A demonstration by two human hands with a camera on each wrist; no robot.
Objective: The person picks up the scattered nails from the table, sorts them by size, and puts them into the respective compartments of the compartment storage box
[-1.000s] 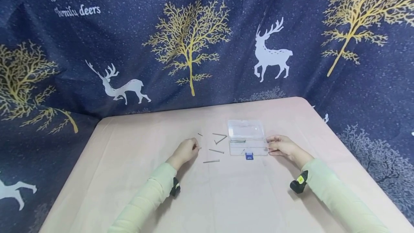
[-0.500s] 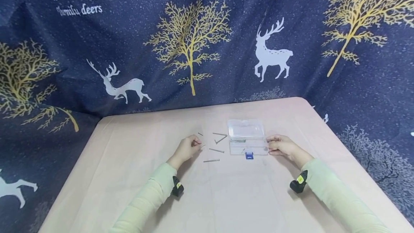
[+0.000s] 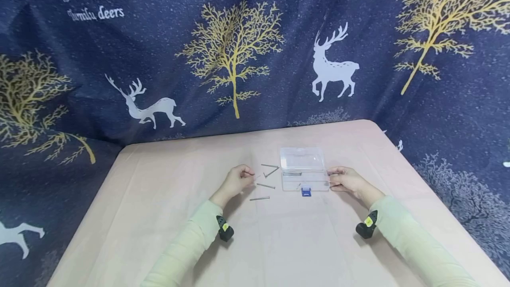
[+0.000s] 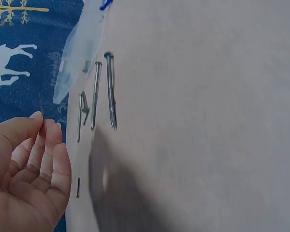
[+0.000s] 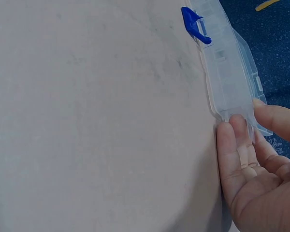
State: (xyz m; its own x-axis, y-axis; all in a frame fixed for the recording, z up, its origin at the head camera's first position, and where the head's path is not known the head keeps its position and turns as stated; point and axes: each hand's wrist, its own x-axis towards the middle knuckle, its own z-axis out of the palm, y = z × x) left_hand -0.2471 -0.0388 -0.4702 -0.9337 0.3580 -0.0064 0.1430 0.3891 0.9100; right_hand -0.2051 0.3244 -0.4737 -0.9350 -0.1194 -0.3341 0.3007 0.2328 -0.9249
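My left hand [image 3: 238,180] pinches a small nail [image 4: 42,110] between thumb and fingertip, raised above the table left of the box. An open clear plastic box [image 3: 292,186] with a blue latch [image 3: 306,192] stands at mid-table, its lid [image 3: 303,158] tipped back. Nails [image 3: 292,173] lie in its rear compartment; something tiny, hard to make out, lies in the front one. My right hand [image 3: 347,179] holds the box's right end, thumb at the back and fingers along the end wall [image 5: 232,108].
Several longer nails lie loose between my left hand and the box, among them a front one [image 3: 259,198] and one behind it [image 3: 265,186]. A short nail [image 4: 78,187] rests on the table near my left hand. Behind the table hangs a blue patterned cloth [image 3: 159,56].
My left hand has lifted the small nail off the table and moved right, toward the box. It now covers the short nail in the head view. My right hand stays on the box.
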